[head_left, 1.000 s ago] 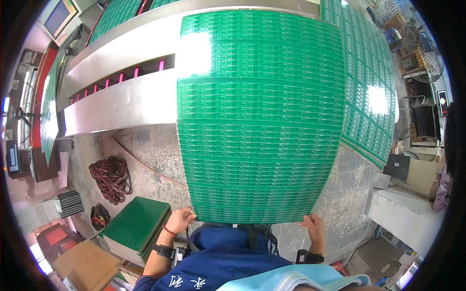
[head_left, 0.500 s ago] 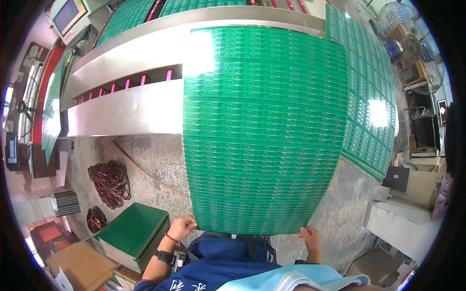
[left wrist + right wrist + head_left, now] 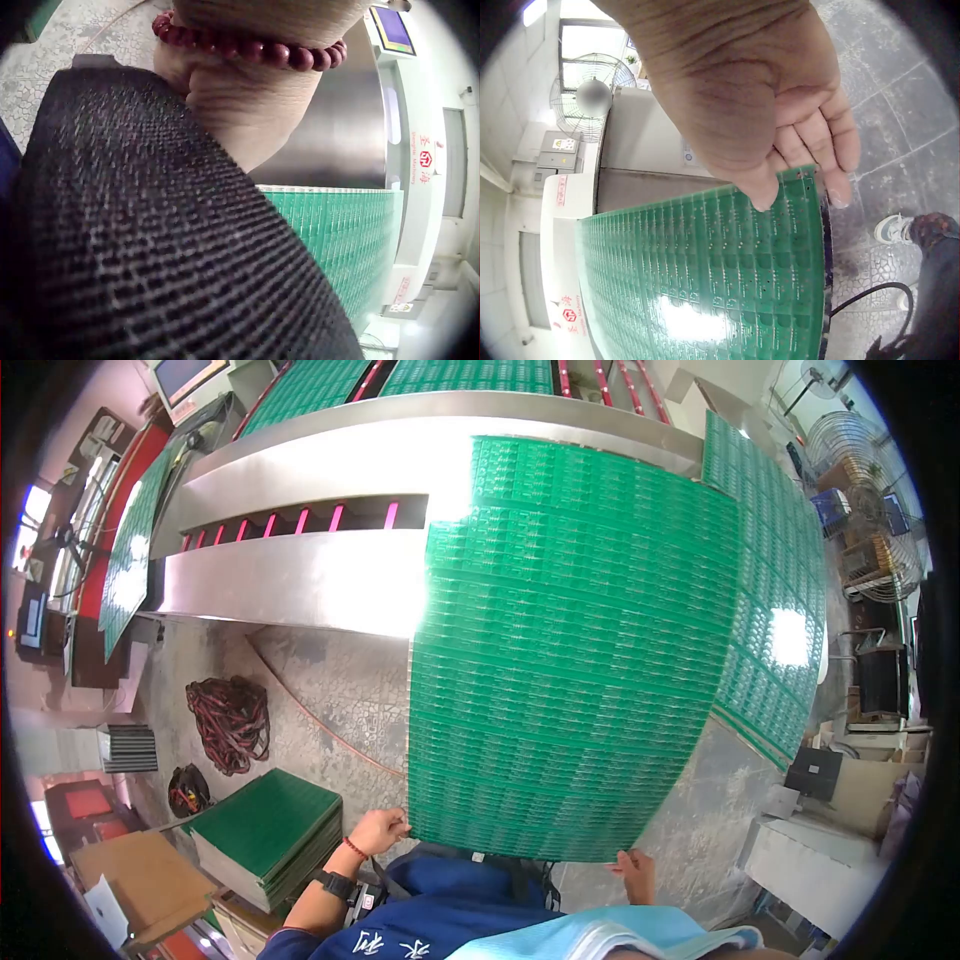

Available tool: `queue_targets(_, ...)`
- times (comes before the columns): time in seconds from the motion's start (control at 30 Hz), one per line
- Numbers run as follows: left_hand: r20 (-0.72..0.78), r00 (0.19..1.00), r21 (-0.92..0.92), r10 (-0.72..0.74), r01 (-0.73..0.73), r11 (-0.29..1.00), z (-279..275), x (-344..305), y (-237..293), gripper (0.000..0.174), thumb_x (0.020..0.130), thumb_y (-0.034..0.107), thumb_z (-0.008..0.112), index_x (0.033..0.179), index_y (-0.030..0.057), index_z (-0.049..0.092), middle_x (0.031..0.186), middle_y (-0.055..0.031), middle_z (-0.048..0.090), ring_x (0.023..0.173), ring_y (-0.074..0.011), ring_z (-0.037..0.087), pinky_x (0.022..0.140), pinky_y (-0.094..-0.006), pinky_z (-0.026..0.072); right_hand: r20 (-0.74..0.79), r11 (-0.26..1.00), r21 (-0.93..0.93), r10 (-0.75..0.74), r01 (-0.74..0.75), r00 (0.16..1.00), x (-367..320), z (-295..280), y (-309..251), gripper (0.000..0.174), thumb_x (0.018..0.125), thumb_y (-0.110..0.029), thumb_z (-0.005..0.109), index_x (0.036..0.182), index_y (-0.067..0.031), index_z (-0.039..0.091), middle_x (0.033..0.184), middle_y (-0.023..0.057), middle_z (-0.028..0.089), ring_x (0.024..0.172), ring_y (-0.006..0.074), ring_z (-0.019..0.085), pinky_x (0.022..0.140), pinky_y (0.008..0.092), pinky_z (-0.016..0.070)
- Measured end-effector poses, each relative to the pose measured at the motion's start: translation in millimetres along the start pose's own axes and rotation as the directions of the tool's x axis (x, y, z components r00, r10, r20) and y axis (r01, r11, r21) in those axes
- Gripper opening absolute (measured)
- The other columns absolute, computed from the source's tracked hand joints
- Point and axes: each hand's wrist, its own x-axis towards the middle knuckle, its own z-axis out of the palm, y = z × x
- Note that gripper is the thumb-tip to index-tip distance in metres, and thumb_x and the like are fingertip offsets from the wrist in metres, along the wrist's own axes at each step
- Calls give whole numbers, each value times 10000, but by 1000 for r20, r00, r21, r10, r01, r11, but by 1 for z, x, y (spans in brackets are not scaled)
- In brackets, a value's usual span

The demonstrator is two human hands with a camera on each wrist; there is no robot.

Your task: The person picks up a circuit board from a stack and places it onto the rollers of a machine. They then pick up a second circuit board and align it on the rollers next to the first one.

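Observation:
A large green circuit board panel [image 3: 570, 650], printed with rows of small repeated patterns, stretches from the person's waist to the metal machine's edge. My left hand [image 3: 382, 830] pinches its near left corner. At the near right corner, my right hand [image 3: 635, 872] grips the panel, its thumb [image 3: 761, 196] over the top face and the other fingers at the edge. In the left wrist view a black strap [image 3: 165, 225] covers much of the picture, and the left fingertips are hidden.
Steel machine housing [image 3: 300, 580] with pink bars in a slot lies ahead. More green panels [image 3: 775, 600] stand at the right. On the floor at left are a stack of green boards [image 3: 265, 825] and a coiled dark red hose [image 3: 230, 725]. A fan [image 3: 860, 505] stands far right.
The head view has shifted, so the panel and machine appear lower and further right. Both hands keep their hold on the near corners, and the far end stays over the machine edge.

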Motion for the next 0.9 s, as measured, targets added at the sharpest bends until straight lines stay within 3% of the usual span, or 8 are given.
queue_targets(0.07, -42, 999, -77, -35, 32, 997, 4, -1, -2, 149, 831, 148, 612, 780, 14, 575, 678, -112, 656, 638, -205, 654, 579, -314, 491, -3, 1000, -15, -10, 10, 1000, 2, -2, 4, 251, 894, -179, 560, 864, 68, 595, 793, 125, 655, 681, 193, 659, 603, 284, 521)
queue_targets(0.2, -44, 999, -107, -33, 28, 994, 6, 0, -8, 148, 828, 145, 618, 775, 13, 578, 688, -119, 660, 651, -211, 661, 586, -317, 495, -24, 1000, -3, 13, -13, 1000, -5, 1, -5, 239, 898, -168, 556, 866, 65, 598, 807, 129, 660, 695, 195, 666, 613, 274, 516)
queue_targets(0.3, -25, 1000, -54, 4, -6, 999, 6, 3, -12, 113, 860, 79, 586, 852, -33, 588, 738, -124, 667, 686, -164, 666, 605, -291, 541, -35, 999, 46, 13, -11, 999, -3, 1, 2, 290, 868, -205, 617, 898, 83, 612, 773, 111, 647, 659, 173, 650, 601, 270, 536)
queue_targets(0.53, 2, 1000, -7, -11, 11, 1000, 6, 4, -17, 110, 858, 64, 581, 856, -45, 586, 757, -135, 669, 719, -172, 671, 625, -291, 550, -54, 1000, 5, 8, -8, 999, -10, 5, -13, 246, 872, -163, 560, 850, 75, 616, 769, 123, 656, 689, 207, 669, 612, 278, 518)
queue_targets(0.6, -92, 994, -88, 55, -63, 994, 11, 5, -24, 161, 822, 140, 623, 752, 7, 565, 667, -118, 655, 629, -216, 660, 568, -319, 496, -70, 1000, -13, 13, -14, 997, -10, 5, -12, 255, 859, -164, 563, 867, 84, 620, 764, 125, 656, 685, 206, 669, 613, 279, 519)
queue_targets(0.9, -63, 998, -214, 32, -45, 976, 13, 4, -28, 140, 834, 98, 615, 762, -12, 566, 663, -110, 654, 599, -155, 643, 549, -279, 493, -63, 1000, -28, 2, -3, 998, -12, 3, -10, 273, 853, -182, 577, 883, 86, 623, 769, 125, 660, 704, 197, 668, 613, 287, 521)
